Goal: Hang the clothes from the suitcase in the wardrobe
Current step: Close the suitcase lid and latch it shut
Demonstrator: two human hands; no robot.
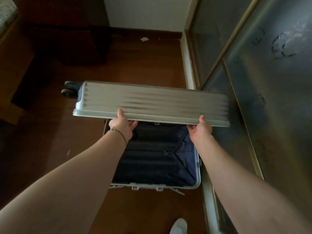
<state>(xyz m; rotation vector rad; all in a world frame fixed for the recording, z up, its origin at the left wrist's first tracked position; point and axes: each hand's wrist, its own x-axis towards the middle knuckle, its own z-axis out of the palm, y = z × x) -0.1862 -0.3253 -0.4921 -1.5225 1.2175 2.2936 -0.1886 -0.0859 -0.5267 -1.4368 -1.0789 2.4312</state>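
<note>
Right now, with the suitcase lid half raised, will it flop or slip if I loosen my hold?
The suitcase lid looks like a rigid ribbed shell, so probably no flop. Only the left hand and right hand hold its rim; let go and it would likely swing on its hinge. The smooth rim may be slippery.

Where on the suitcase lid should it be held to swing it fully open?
Along the lid's free front rim, from the near side, thumbs on top and fingers underneath, as the left hand and right hand hold it now. That long edge lies farthest from the hinge, and two spread holds keep it level.
</note>
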